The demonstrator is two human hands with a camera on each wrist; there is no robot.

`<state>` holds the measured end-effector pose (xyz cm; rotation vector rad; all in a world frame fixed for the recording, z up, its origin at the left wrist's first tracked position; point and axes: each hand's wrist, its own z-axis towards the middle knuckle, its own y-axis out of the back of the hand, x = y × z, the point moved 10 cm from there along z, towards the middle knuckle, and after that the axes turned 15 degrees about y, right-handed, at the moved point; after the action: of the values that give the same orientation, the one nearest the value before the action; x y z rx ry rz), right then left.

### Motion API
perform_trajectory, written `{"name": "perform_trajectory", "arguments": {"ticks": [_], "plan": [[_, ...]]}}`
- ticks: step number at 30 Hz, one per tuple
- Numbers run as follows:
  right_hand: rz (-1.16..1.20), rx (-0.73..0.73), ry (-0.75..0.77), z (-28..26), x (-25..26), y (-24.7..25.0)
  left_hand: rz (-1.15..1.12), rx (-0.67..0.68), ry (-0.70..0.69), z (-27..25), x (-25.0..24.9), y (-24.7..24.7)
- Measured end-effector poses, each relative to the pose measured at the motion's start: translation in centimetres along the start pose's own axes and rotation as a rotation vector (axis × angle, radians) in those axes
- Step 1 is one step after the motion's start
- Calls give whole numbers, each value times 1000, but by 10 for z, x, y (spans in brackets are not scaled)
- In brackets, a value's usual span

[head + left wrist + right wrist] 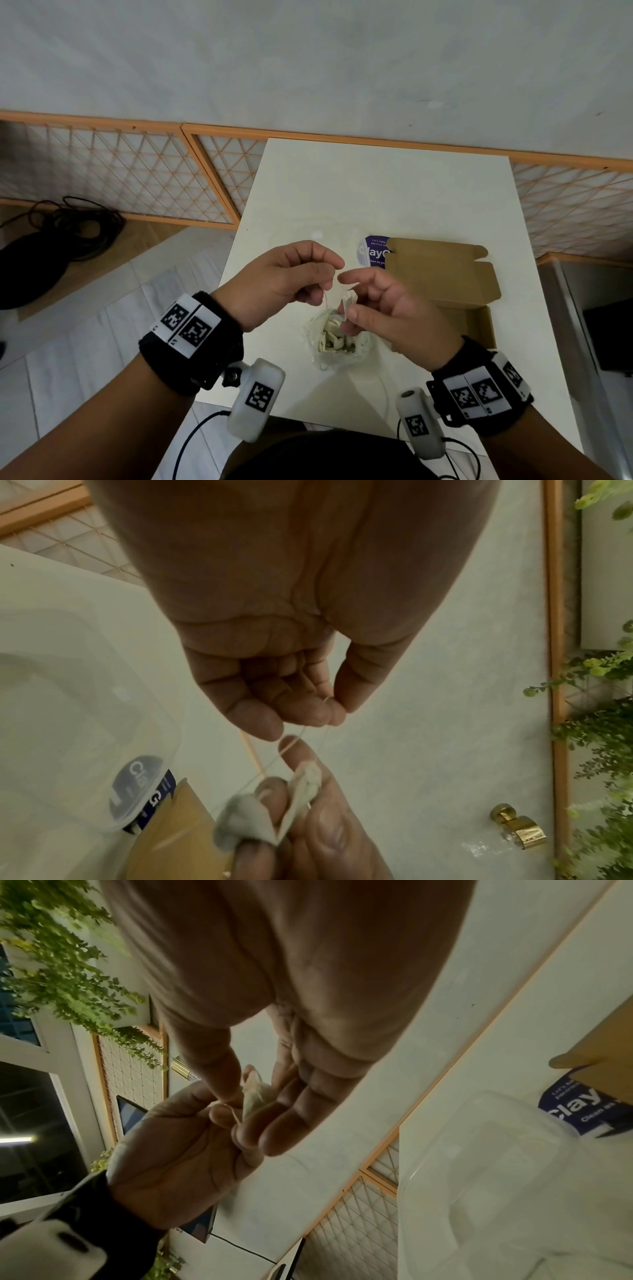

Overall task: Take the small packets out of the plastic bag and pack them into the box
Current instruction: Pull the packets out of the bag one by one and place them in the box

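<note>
Fingers of both hands busy on one packet and its thread, above the plastic bag.

Left fingertips (337, 714) pinch a thin thread (291, 744); the other fingers of the left hand (284, 277) are curled in. Right hand (387, 308): thumb and fingers grip a small pale packet (347, 303), index finger stretched out. The thread runs from pinch to packet, looped near the right index. Directly under the hands sits the plastic bag (337, 342), mouth open, more packets inside. Right of the bag: the cardboard box (479, 325), lid open, interior looks empty. A purple-labelled clear container (373, 253) lies beyond the bag. Step, as judged: freeing one packet. Next calls for untangling the thread, then carrying the packet right into the box.
</note>
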<state>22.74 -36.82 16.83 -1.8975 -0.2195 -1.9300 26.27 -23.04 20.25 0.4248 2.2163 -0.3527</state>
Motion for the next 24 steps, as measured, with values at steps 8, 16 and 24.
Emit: {"name": "perform_trajectory", "arguments": {"ticks": [8,16,24], "plan": [[-220,-256,5,-3,-8,38,131,-198,-21,-8,9,31],[-317,-411,78,-5,2,59,511,-363,64,-13,42,25],[-425,-439,228,-1,20,48,333,-436,-125,-8,10,1]]}}
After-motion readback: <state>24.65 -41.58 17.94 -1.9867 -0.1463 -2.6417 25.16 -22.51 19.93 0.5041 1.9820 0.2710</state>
